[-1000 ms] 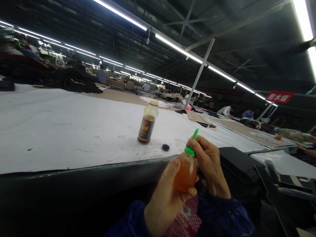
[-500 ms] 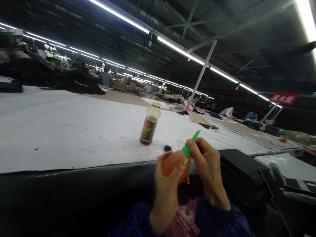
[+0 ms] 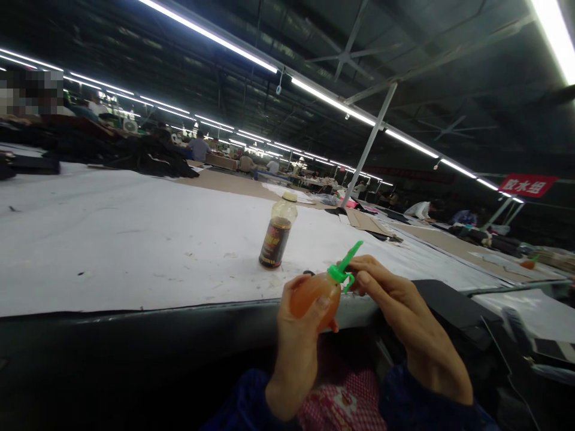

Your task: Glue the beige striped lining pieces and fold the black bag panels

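My left hand (image 3: 297, 335) is wrapped round a small orange squeeze bottle (image 3: 314, 294) with a green nozzle cap (image 3: 343, 268), held tilted to the right in front of the table edge. The fingers of my right hand (image 3: 395, 299) pinch the green cap at its base. Behind the hands, a brown-labelled drink bottle (image 3: 278, 233) stands upright on the white table (image 3: 112, 239). A small black cap lies near it, mostly hidden by the orange bottle.
The table has a dark front edge (image 3: 135, 335). Black flat pieces (image 3: 453, 305) lie to the right. Dark cloth piles (image 3: 153, 157) and other people sit far off at long tables. A metal post (image 3: 368, 146) rises behind.
The orange bottle has tipped from upright to leaning right. My right hand slid from gripping the cap's top to pinching it lower, wrist dropped to the right. The view shifted slightly.
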{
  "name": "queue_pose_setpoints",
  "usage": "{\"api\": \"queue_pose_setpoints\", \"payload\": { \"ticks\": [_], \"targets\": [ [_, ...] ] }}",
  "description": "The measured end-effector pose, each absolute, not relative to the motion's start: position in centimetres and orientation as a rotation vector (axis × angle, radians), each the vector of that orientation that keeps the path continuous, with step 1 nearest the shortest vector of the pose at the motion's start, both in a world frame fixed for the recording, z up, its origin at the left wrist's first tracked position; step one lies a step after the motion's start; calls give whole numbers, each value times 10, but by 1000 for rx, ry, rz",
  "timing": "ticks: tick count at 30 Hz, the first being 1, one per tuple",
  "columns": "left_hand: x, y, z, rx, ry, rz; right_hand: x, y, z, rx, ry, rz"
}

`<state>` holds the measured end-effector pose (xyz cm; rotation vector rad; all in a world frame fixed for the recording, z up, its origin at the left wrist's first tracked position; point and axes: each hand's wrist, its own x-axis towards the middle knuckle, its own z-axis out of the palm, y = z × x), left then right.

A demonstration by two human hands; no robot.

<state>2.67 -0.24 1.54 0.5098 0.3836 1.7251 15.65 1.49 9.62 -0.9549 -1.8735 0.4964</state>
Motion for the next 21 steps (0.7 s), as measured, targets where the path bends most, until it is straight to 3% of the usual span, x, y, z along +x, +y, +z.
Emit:
{"api": "queue_pose_setpoints", "payload": {
  "ticks": [8, 21],
  "targets": [
    [25, -9, 17, 463, 304, 1475, 165, 36, 84, -849, -1689, 916],
    [34, -7, 13, 493, 358, 1632, 151, 32, 80, -825, -1682, 833]
  ]
}}
